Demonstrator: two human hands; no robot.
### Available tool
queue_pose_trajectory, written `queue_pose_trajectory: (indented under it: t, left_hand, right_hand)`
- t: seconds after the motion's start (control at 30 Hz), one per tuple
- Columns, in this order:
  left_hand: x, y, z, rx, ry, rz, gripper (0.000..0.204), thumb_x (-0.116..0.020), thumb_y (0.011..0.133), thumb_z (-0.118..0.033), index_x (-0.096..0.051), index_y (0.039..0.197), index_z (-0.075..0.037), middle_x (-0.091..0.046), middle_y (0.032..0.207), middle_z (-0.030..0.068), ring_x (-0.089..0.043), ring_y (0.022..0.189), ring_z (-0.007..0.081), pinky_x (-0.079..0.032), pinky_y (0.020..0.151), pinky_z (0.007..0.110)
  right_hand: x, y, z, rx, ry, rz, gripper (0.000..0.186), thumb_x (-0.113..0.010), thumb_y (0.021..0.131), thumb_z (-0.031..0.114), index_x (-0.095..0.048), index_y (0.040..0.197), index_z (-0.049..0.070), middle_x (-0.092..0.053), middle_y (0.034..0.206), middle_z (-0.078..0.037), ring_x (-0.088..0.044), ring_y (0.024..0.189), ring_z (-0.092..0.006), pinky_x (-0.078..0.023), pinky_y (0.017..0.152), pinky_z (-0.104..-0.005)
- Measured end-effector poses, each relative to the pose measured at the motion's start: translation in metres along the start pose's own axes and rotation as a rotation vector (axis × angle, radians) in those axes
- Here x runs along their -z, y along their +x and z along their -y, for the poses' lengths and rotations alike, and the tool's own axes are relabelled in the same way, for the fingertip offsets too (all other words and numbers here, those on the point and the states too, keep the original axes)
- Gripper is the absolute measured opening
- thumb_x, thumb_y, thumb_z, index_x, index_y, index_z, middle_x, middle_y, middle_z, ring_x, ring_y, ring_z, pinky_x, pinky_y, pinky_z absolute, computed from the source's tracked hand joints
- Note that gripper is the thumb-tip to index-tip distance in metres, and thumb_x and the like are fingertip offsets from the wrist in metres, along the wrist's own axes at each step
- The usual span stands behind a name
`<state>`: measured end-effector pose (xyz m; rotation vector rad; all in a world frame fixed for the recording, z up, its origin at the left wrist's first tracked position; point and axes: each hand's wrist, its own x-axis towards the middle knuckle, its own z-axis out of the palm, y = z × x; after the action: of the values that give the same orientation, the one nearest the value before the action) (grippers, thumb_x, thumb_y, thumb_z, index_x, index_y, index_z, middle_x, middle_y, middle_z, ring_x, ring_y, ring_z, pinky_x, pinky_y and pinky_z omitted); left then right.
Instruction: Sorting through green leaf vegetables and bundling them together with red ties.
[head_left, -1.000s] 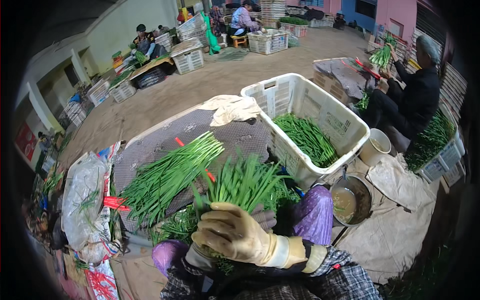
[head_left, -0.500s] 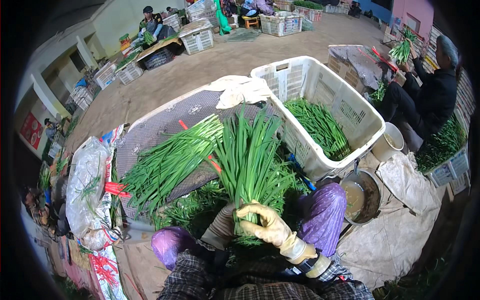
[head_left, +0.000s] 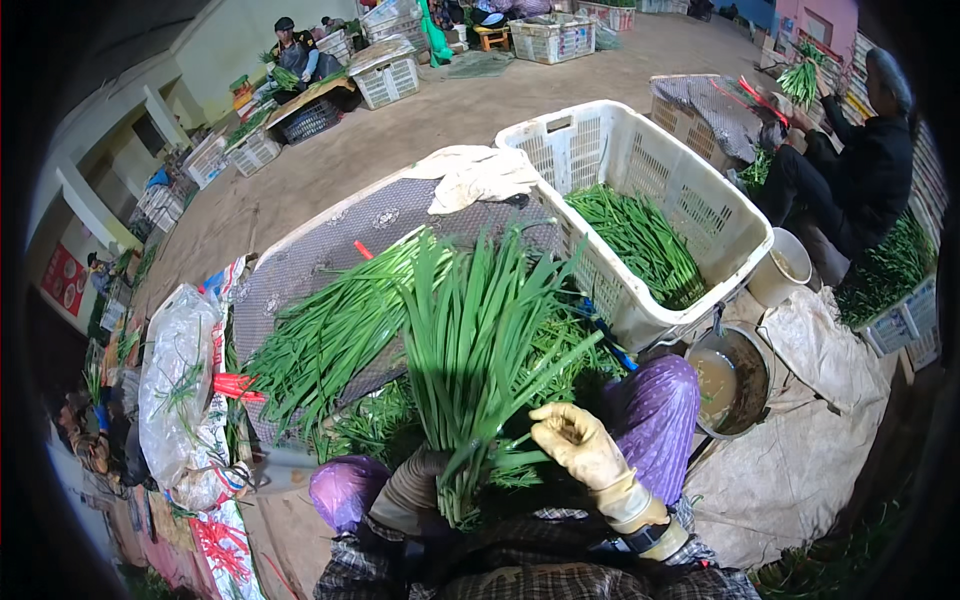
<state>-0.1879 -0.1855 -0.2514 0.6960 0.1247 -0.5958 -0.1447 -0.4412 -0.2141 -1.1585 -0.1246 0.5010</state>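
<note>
green bunch: it is standing over the person's lap, just left of the right hand, its long axis running from the stems near the body up and away to fanning leaf tips.
left hand: it is sitting nearer, its grip apparently wrapping the lower stems, the fingers mostly hiding behind them.
right hand: its gloved grip is half curling beside the bunch; whether it is pinching a stray leaf, one cannot tell.
bench: a leaf pile is lying there, left of the white crate.
change: the right hand is now resting farther right, off the stems it was touching, and the leaves are spreading wider.
</note>
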Motion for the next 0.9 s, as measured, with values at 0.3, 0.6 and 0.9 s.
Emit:
queue_pose_trajectory:
  t: [0.3, 0.6, 0.9]
  left_hand:
    - [-0.034, 0.011, -0.011, -0.228, 0.735, -0.029, 0.046, -0.078, 0.075, -0.002, -0.064, 0.118, -0.003, -0.067, 0.111, 0.0075, -0.062, 0.100, 0.0173, -0.052, 0.085, 0.034]
    - [0.005, 0.038, 0.024, 0.092, 0.161, -0.258, 0.052, -0.079, 0.072, -0.019, -0.060, 0.118, -0.002, -0.067, 0.092, 0.0078, -0.065, 0.079, 0.0197, -0.055, 0.068, 0.032]
    - [0.003, 0.032, 0.032, 0.196, -0.130, -0.121, 0.045, -0.070, 0.081, -0.019, -0.057, 0.120, -0.001, -0.067, 0.103, 0.0139, -0.066, 0.090, 0.0259, -0.056, 0.080, 0.039]
  right_hand:
    - [-0.026, 0.012, 0.038, 0.122, -0.851, 0.321, 0.073, -0.067, 0.080, 0.058, -0.054, 0.117, -0.003, -0.064, 0.097, -0.028, -0.064, 0.090, -0.0378, -0.050, 0.078, -0.0431]
    - [-0.001, 0.047, -0.048, -0.191, -0.508, 0.123, 0.079, -0.059, 0.085, 0.064, -0.053, 0.126, -0.003, -0.063, 0.113, -0.021, -0.057, 0.110, -0.0287, -0.043, 0.095, -0.0384]
    - [0.009, 0.067, -0.080, -0.250, -0.901, 0.147, 0.071, -0.055, 0.087, 0.064, -0.062, 0.098, -0.005, -0.063, 0.084, -0.020, -0.062, 0.085, -0.0314, -0.048, 0.075, -0.0421]
